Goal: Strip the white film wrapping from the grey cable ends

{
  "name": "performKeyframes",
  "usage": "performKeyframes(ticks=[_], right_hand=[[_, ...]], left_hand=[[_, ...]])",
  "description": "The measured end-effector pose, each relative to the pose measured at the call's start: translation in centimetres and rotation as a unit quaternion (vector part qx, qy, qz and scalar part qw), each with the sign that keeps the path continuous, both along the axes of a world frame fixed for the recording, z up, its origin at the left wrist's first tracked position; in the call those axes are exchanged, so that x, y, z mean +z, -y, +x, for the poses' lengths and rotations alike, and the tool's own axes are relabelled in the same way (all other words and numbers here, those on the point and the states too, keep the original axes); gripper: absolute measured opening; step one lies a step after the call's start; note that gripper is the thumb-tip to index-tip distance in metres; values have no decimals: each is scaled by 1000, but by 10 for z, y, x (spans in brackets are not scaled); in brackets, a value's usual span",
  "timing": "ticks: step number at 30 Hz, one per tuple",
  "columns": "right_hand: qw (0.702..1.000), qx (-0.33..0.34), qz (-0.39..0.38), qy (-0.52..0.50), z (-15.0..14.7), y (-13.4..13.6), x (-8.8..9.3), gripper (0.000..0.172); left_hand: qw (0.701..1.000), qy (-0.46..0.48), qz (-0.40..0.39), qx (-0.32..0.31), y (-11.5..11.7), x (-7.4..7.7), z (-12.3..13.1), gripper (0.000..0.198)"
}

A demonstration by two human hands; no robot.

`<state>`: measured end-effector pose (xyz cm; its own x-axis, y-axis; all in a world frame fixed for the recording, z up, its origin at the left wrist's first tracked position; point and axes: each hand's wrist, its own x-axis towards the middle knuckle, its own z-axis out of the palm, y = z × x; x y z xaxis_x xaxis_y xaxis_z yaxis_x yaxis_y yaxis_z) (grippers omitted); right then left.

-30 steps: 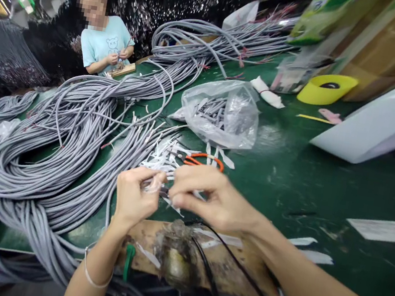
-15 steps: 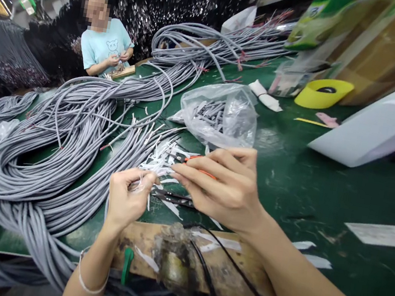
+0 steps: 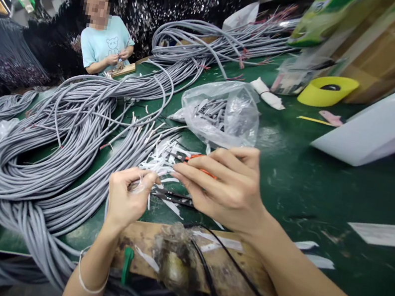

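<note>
My left hand [image 3: 128, 197] is closed in a pinch on a thin pale strand [image 3: 141, 185], partly hidden by the fingers. Just to its right, my right hand [image 3: 225, 185] has its thumb and fingertips drawn together. Whatever they pinch is too small to make out. Orange-handled cutters [image 3: 181, 157] show behind the right fingers, their handles partly covered. Below those fingers lies a dark pair of scissors [image 3: 174, 198], also partly covered. White scraps [image 3: 159, 159] are strewn around the fingertips. Grey cables [image 3: 132, 150] with stripped ends reach in from the left.
A clear plastic bag [image 3: 240, 117] of small grey pieces stands beyond my hands. Large cable coils [image 3: 41, 152] cover the left side. A wooden board [image 3: 236, 255] with a grimy device [image 3: 176, 260] is nearest me. A co-worker [image 3: 106, 44] sits across the green table.
The view has shifted very slightly. Both my hands keep nearly the same pose and place. The co-worker's head and hands have moved a little.
</note>
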<state>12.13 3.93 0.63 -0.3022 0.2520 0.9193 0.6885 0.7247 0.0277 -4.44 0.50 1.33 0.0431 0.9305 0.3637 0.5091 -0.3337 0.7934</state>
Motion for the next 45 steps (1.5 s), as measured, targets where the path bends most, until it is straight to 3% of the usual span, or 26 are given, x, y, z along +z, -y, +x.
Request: performKeyframes(ticks=[10, 17, 22, 28, 37, 41, 45], right_hand=[[998, 46, -34, -6, -1, 0, -1, 11], [1000, 23, -6, -4, 0, 1, -1, 3], [997, 44, 31, 49, -1, 2, -4, 15], [993, 69, -16, 99, 1, 2, -4, 21], [986, 86, 49, 132, 1, 7, 1, 20], [984, 45, 72, 158, -5, 9, -1, 23], [984, -4, 71, 165, -13, 7, -8, 25]], left_hand=[[1000, -15, 7, 4, 0, 0, 1, 25], [1000, -8, -2, 0, 0, 0, -1, 26], [1000, -15, -4, -5, 1, 0, -1, 27], [999, -32, -20, -22, 0, 0, -4, 27], [991, 57, -105, -66, -1, 5, -10, 35], [994, 36, -92, -47, 0, 4, -9, 35], [997, -67, -24, -8, 2, 3, -8, 30]])
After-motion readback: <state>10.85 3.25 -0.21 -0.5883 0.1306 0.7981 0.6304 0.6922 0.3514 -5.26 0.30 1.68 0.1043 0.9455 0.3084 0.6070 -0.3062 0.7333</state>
